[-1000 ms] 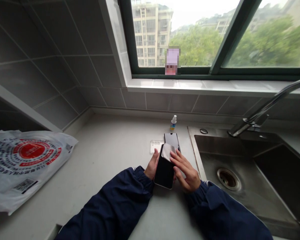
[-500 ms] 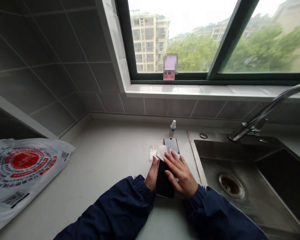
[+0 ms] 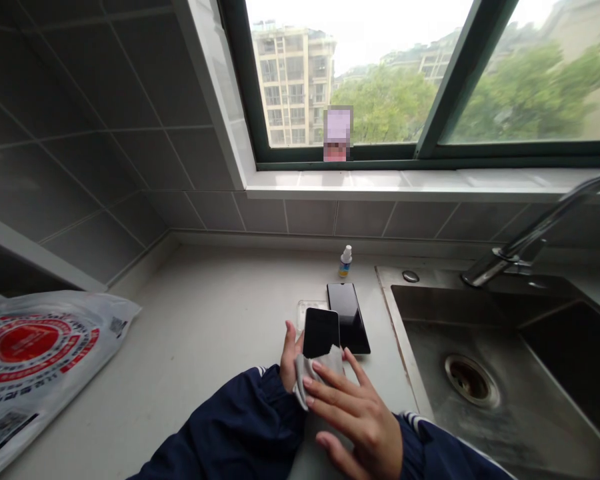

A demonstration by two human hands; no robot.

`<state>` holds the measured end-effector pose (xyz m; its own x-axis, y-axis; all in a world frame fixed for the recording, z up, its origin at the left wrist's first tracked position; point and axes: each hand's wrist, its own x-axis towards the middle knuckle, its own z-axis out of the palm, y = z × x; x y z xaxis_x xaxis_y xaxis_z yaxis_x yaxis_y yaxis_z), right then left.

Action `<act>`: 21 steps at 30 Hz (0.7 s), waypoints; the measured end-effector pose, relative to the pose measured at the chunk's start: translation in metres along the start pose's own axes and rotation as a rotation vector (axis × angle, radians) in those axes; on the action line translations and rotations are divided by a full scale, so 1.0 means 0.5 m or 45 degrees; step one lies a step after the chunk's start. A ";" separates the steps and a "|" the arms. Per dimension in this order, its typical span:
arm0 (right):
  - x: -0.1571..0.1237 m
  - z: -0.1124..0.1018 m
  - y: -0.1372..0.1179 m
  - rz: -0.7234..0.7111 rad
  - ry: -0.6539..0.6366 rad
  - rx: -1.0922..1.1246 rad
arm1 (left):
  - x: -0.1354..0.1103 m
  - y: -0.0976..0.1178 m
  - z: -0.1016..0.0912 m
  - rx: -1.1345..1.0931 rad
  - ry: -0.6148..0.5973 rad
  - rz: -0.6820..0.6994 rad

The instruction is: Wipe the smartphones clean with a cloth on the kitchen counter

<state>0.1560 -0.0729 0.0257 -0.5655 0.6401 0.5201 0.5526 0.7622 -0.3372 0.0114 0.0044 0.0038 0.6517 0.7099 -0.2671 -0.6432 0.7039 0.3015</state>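
A smartphone (image 3: 322, 328) with a dark screen lies in my left hand (image 3: 289, 357), thumb along its left edge and the fingers mostly hidden beneath. My right hand (image 3: 365, 417) presses a grey cloth (image 3: 302, 375) onto the phone's lower end, its fingers extended over the fabric. Just beyond, a larger black-screened device (image 3: 356, 320), like a big phone or small tablet, rests flat on the counter. Part of a clear phone case (image 3: 309, 306) shows behind the held phone. A small white-capped spray bottle (image 3: 346, 263) stands upright farther back.
To the right is a steel sink (image 3: 415, 347) with a chrome faucet (image 3: 505, 260). A white plastic bag (image 3: 95, 327) with red print sits at the left on the pale counter (image 3: 205, 320). A tiled wall and window (image 3: 380, 100) close off the back.
My right hand has slid the cloth from the phone's top down to its lower end. More of the phone's upper screen and the device behind it now shows.
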 end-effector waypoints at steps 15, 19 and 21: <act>0.008 0.012 0.000 0.071 0.021 -0.139 | -0.007 -0.008 0.010 -0.013 0.062 0.017; 0.004 0.006 0.018 0.134 0.001 -0.211 | -0.007 -0.013 0.015 0.010 0.046 0.105; 0.001 0.004 0.022 0.142 -0.006 -0.242 | -0.005 -0.009 0.013 0.000 0.032 0.120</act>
<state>0.1606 -0.0636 0.0207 -0.4973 0.7200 0.4840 0.7169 0.6552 -0.2382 0.0154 -0.0007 0.0089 0.5782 0.7732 -0.2605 -0.7009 0.6341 0.3265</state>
